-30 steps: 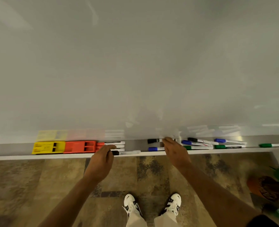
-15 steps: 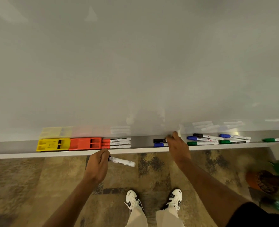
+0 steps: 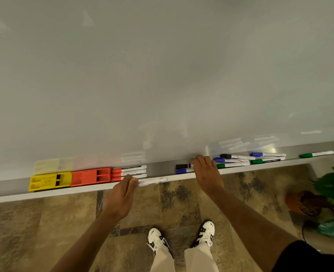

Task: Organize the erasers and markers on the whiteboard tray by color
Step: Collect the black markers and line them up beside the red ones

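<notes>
The left hand (image 3: pixel 121 195) is closed around one end of a white plastic marker (image 3: pixel 152 181). The marker looks blurry. It sticks out sideways from the fingers, toward the right hand, and lies along the front edge of the long grey whiteboard tray (image 3: pixel 162 169). I cannot tell if it touches the tray. Its cap end is hidden inside the fist, so its colour cannot be seen.

Just behind the left hand's fingers lie three white markers with red caps (image 3: pixel 129 171), stacked side by side on the tray. Touching their cap ends, farther out from the grip, is a red plastic block eraser (image 3: pixel 90 177). Next to that one, touching it, is a yellow plastic block eraser (image 3: pixel 50 181).

The right hand (image 3: pixel 206 173) lies flat over the tray with its fingers reaching to the big white board (image 3: pixel 162 75). It covers the bodies of a black-capped white marker (image 3: pixel 182 166) and a blue-capped white marker (image 3: pixel 182 171). I cannot tell if it is gripping them.

Past the right hand, away from the left one, sits a messy bunch of blue, black and green capped markers (image 3: pixel 248 159). One green-capped marker (image 3: pixel 316 154) lies alone, farthest out.
</notes>
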Demonstrator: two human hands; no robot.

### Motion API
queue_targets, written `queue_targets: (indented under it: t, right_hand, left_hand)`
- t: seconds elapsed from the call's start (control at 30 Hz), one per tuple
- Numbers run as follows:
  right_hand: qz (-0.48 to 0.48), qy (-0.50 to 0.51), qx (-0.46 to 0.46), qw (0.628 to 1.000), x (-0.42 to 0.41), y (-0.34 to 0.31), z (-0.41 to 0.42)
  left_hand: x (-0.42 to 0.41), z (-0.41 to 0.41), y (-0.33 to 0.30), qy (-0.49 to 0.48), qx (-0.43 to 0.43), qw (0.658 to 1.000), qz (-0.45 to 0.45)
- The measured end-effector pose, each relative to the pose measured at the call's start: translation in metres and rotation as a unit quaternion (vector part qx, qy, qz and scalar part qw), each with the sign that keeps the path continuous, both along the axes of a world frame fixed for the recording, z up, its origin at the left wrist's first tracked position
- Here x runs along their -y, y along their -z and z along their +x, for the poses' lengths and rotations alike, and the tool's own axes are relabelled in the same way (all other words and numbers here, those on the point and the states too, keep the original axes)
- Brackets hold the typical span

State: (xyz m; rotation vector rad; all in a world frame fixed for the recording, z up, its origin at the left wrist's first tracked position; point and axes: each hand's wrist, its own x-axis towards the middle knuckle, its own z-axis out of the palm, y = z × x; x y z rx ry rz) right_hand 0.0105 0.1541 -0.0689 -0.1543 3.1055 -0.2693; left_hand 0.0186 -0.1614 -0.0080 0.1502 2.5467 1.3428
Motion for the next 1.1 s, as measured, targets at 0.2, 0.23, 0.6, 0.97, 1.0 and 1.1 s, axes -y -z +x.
queue_targets:
  t: [0.2,0.23,0.6,0.97,1.0,1.1]
  right_hand:
    - [-0.092,0.002,-0.031,0.995,-0.046,-0.015,0.015]
    - [-0.114,0.019,-0.030,0.993,-0.056,-0.020,0.017]
    - [-0.042,0.140,0.098,0.984,-0.169,-0.034,-0.004]
    - [0.043,0.076,0.160,0.983,-0.192,-0.014,-0.019]
    - [0.039,0.073,0.155,0.984,-0.193,-0.014,-0.020]
    - [0.036,0.057,0.153,0.986,-0.196,-0.016,-0.022]
  left_hand:
    - [-0.055,-0.004,0.000,0.071,-0.001,0.997,0.018]
    - [-0.066,-0.005,-0.001,0.081,0.000,0.996,0.021]
    - [-0.154,-0.005,0.001,0.115,0.019,0.993,0.025]
    - [-0.184,0.013,-0.001,0.054,0.018,0.998,0.004]
    - [-0.186,0.015,-0.001,0.048,0.017,0.999,0.006]
    - [-0.190,0.020,0.000,0.035,0.020,0.999,0.008]
